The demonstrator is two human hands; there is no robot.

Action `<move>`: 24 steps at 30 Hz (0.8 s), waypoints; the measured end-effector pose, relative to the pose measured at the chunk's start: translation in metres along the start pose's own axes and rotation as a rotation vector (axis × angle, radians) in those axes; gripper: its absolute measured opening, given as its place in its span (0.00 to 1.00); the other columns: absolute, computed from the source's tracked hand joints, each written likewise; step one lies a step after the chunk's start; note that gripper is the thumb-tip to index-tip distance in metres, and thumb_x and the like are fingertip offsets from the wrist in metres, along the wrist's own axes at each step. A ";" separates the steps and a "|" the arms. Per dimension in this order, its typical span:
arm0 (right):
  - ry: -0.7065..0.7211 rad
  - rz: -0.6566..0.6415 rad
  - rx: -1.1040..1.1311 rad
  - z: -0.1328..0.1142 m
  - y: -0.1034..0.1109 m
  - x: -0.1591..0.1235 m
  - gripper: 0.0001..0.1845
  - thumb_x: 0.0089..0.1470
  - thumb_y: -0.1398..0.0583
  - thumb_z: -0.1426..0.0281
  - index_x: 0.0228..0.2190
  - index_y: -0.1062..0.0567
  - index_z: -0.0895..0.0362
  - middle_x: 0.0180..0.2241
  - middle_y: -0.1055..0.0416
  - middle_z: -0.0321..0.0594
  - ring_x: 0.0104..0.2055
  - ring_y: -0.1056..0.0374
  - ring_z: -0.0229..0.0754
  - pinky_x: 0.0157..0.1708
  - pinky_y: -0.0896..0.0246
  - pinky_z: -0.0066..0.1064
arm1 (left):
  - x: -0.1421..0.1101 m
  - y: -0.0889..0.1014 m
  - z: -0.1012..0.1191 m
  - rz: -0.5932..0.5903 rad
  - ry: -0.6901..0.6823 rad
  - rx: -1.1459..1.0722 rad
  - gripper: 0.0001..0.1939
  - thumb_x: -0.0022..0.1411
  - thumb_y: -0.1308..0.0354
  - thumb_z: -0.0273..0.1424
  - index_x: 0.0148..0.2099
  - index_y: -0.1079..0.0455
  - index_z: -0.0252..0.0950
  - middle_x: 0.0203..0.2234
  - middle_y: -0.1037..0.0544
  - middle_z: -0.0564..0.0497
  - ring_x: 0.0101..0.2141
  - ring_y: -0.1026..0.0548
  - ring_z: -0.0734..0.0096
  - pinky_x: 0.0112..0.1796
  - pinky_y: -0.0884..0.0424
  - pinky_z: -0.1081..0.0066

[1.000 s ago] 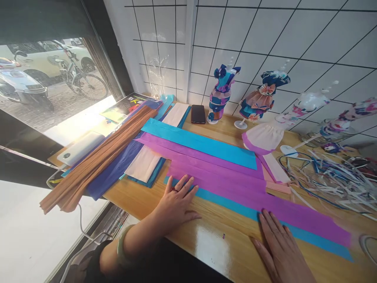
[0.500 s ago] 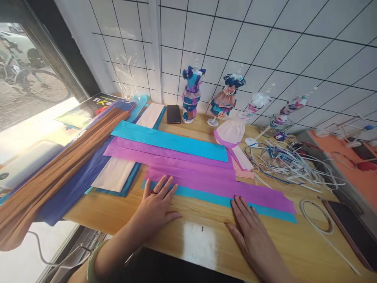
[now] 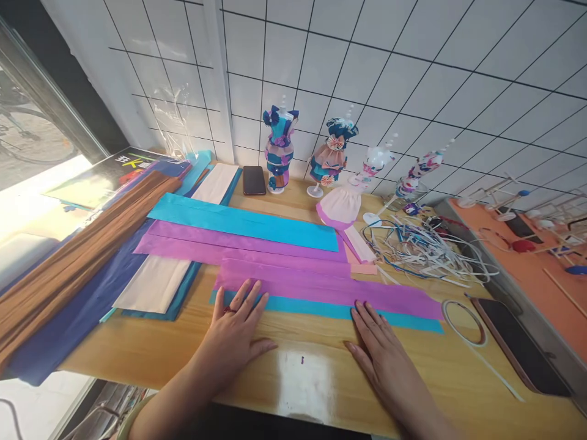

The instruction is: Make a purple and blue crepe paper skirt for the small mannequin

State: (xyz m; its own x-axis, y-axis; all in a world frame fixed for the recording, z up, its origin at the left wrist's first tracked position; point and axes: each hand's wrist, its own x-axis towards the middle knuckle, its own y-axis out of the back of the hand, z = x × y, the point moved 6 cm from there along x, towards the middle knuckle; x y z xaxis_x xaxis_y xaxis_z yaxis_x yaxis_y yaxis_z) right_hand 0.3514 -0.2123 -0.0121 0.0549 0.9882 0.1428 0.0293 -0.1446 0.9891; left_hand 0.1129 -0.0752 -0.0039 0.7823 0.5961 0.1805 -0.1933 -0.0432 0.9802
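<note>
My left hand (image 3: 236, 324) lies flat with fingers spread, its fingertips on the left end of a purple paper strip (image 3: 316, 289) and the blue strip (image 3: 307, 307) beneath it. Farther right, my right hand (image 3: 383, 345) also rests flat, fingers outstretched, with its fingertips on the blue strip near the purple edge. Neither hand grips anything. Behind these strips lie more purple sheets (image 3: 192, 242), overlapped by a bright blue folded strip (image 3: 247, 221). The blue strip under the purple one shows only along its near edge.
Brown crepe paper (image 3: 87, 250), dark blue paper (image 3: 77, 318) and white strips (image 3: 151, 284) lie left. Dressed mannequin figures (image 3: 279, 153) and a phone (image 3: 254, 180) stand or lie by the wall. Right are tangled ribbons (image 3: 426, 244), a tape roll (image 3: 464, 322) and a larger phone (image 3: 518, 345).
The camera view has turned slightly right, so everything shifts left in the picture. Both hands stay flat at the strips' near edge, with little visible movement against the paper.
</note>
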 end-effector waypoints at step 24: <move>-0.035 -0.050 0.263 0.115 0.033 0.079 0.17 0.57 0.48 0.60 0.38 0.24 0.56 0.39 0.24 0.45 0.41 0.29 0.47 0.41 0.34 0.40 | 0.015 0.003 -0.001 -0.103 0.016 0.010 0.33 0.56 0.49 0.52 0.58 0.37 0.39 0.59 0.39 0.41 0.57 0.39 0.48 0.53 0.44 0.44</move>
State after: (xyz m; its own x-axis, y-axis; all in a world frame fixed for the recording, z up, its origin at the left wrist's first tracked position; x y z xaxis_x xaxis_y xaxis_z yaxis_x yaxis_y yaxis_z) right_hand 0.4718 -0.1445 0.0275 0.0815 0.9928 0.0883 0.2905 -0.1084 0.9507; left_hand 0.1239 -0.0657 0.0022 0.7881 0.6107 0.0776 -0.1062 0.0107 0.9943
